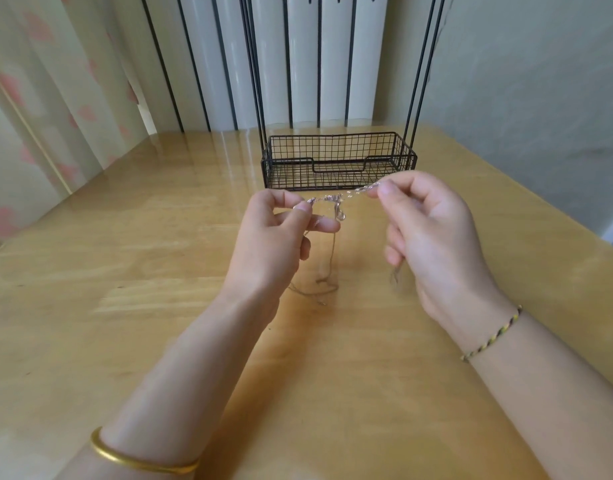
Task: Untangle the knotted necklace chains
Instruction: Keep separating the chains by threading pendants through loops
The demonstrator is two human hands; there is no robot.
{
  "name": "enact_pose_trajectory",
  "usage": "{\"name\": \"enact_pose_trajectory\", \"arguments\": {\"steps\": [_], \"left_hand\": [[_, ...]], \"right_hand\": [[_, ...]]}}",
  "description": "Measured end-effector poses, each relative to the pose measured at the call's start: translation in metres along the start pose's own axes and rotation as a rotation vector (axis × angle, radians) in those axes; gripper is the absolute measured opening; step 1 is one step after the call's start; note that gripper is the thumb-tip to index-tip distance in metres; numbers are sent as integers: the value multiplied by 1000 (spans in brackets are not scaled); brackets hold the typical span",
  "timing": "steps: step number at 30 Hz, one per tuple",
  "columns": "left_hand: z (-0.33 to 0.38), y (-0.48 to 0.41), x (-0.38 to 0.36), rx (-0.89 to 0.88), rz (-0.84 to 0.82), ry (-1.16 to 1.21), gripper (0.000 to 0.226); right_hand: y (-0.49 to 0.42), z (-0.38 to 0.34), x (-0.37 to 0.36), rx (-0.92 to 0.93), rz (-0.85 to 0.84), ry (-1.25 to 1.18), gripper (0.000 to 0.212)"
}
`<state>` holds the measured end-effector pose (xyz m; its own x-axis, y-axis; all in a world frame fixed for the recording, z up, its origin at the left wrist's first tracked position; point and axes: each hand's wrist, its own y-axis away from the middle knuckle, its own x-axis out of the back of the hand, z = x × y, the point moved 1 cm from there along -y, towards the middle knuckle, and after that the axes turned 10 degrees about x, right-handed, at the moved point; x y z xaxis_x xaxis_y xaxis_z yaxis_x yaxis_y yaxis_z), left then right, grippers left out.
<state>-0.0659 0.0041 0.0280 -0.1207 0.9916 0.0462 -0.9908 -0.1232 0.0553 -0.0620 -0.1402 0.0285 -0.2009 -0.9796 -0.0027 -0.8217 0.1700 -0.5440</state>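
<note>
Thin silvery necklace chains (336,199) are stretched in the air between my two hands, above the wooden table (125,271). A small knot with a hanging loop sits near the middle of the stretch. My left hand (277,233) pinches the chains' left end between thumb and forefinger. My right hand (433,233) pinches the right end at its fingertips. Loose lengths of chain hang down from both hands, and one strand trails onto the table below the knot.
A black wire basket (407,157) on a tall wire stand sits at the back of the table, just behind my hands. Curtains hang at the left, a wall rises at the right. A gold bangle is on my left wrist, a braided cord on my right.
</note>
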Motion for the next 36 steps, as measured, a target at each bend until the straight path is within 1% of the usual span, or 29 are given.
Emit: {"name": "enact_pose_trajectory", "arguments": {"steps": [2,4,7,8,10,12,16,17,20,22,24,25,28,29,31,33,36], "left_hand": [[0,0,1,-3,9,8,7],[0,0,1,-9,30,27,7],[1,-2,3,-46,98,39,10],[0,-3,4,-66,121,36,11],[0,-4,5,-112,139,12,12],[1,-3,5,-152,121,-13,14],[4,-1,3,-186,8,6,11],[3,-1,2,-188,-22,8,9],[3,0,2,-179,-75,21,8],[3,-1,2,-165,-89,29,9],[3,-1,2,-144,-116,45,9],[3,0,2,-134,-140,60,10],[5,2,0,-123,-208,83,12],[5,3,-1,-127,-216,80,11],[6,3,-1,-132,-207,76,10],[7,4,0,-125,-190,73,9],[7,3,0,-97,-159,62,10]], "right_hand": [[-3,1,6,99,24,198,14],[-5,3,9,149,-7,431,12],[-5,5,12,55,-137,719,13],[-5,6,12,10,-192,757,15],[-4,7,12,-70,-267,695,15],[-3,7,10,-130,-295,613,14],[2,4,4,-215,-342,540,11],[3,6,4,-205,-358,566,10],[5,9,3,-122,-424,756,9],[5,10,4,-83,-424,780,12],[4,11,3,-41,-380,695,20],[4,9,1,-48,-349,588,24],[6,0,-6,-219,-315,100,26],[6,-1,-6,-263,-329,1,23],[8,-3,-7,-294,-375,-82,20],[9,-3,-8,-300,-399,-102,17],[9,-5,-9,-283,-378,-88,15]]}}
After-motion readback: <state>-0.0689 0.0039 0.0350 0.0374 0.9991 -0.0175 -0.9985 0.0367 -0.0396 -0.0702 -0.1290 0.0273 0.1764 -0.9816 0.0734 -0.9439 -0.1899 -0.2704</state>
